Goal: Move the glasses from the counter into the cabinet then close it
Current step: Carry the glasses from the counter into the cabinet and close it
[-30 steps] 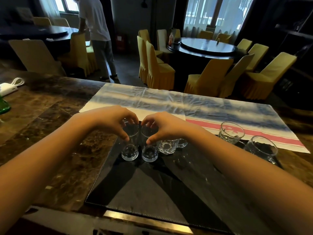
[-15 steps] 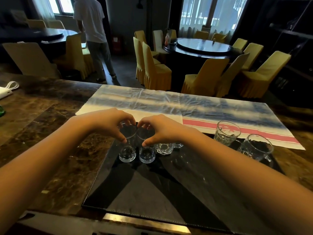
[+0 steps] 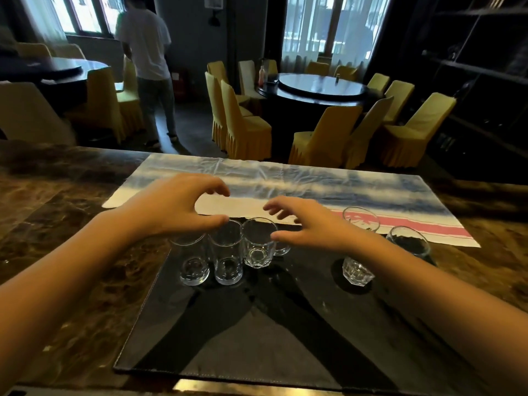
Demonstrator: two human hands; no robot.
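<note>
The brown marbled surface (image 3: pixel 57 212) ran across the view, with a black mat (image 3: pixel 257 338) lying on it near the front edge and a wrinkled striped cloth (image 3: pixel 285 181) spread just beyond the mat. At the far left of the room, behind the surface, a person in a white shirt (image 3: pixel 143 44) stood with their back turned beside yellow-covered chairs (image 3: pixel 245 130).

The left hand (image 3: pixel 171 207) hovered above the leftmost glasses, its fingers curved and spread apart from the thumb, clamped on nothing; the thumb tip lay close to a glass rim, though whether it touched could not be told. Below it stood the first tall glass (image 3: pixel 193 261), upright on the mat, and touching its right side stood the second tall glass (image 3: pixel 227 255), also upright. Just beside that one was a shorter mug (image 3: pixel 258 245) with a small handle on its right, upright as well.

The right hand (image 3: pixel 311 227) reached in over the mug, fingers loosely splayed and gripping nothing, the thumb near the mug's rim. Further right, partly hidden behind the right forearm, a faceted tumbler (image 3: pixel 357 270) stood on the mat, well apart from the first three. At the far right another mug (image 3: pixel 408 244) sat at the mat's back corner, next to the cloth's red stripe.
</note>
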